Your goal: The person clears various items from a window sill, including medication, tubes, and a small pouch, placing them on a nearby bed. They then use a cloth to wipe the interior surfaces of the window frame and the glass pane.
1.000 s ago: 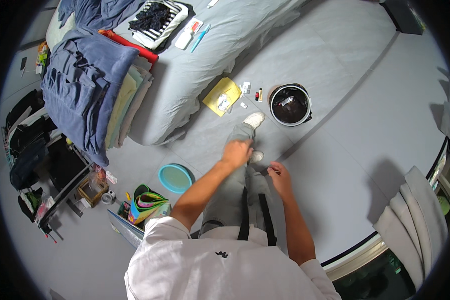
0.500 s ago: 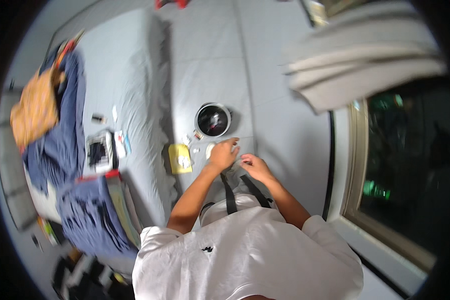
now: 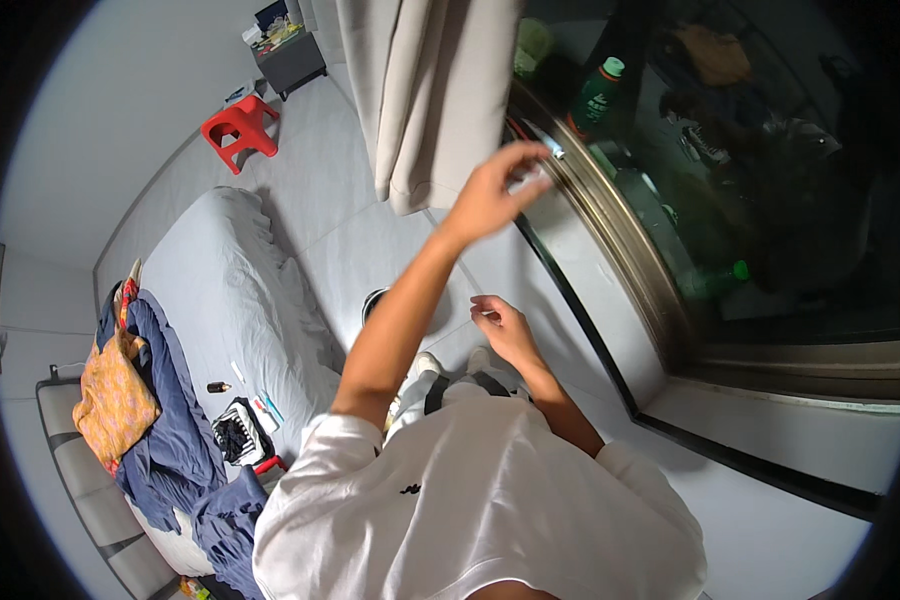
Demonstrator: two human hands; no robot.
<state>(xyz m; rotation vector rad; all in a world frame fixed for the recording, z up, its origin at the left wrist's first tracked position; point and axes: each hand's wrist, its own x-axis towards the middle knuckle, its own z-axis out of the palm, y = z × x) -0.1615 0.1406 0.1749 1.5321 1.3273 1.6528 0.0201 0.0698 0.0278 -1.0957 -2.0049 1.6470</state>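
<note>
My left hand (image 3: 492, 195) is stretched out toward the window frame (image 3: 615, 235), its fingers bent and apart. Just past its fingertips is a small pale, bluish slim object (image 3: 555, 150) on the window ledge; whether they touch is unclear. Beyond it a green bottle (image 3: 595, 98) stands by the glass. My right hand (image 3: 505, 330) hovers in front of my body over the floor, fingers loosely curled and apart, with nothing seen in it. A round dark container with a pale rim (image 3: 373, 302) on the floor is mostly hidden behind my left forearm.
A beige curtain (image 3: 445, 100) hangs beside the window. The bed (image 3: 210, 270) on the left bears a blue blanket (image 3: 185, 440), a yellow-orange cloth (image 3: 115, 395) and a striped-lined box (image 3: 245, 435). A red stool (image 3: 240, 130) and grey cabinet (image 3: 290, 65) stand farther off.
My view has swung right toward the window. My left hand has risen from near the container on the floor to the ledge; my right hand stays low in front of me.
</note>
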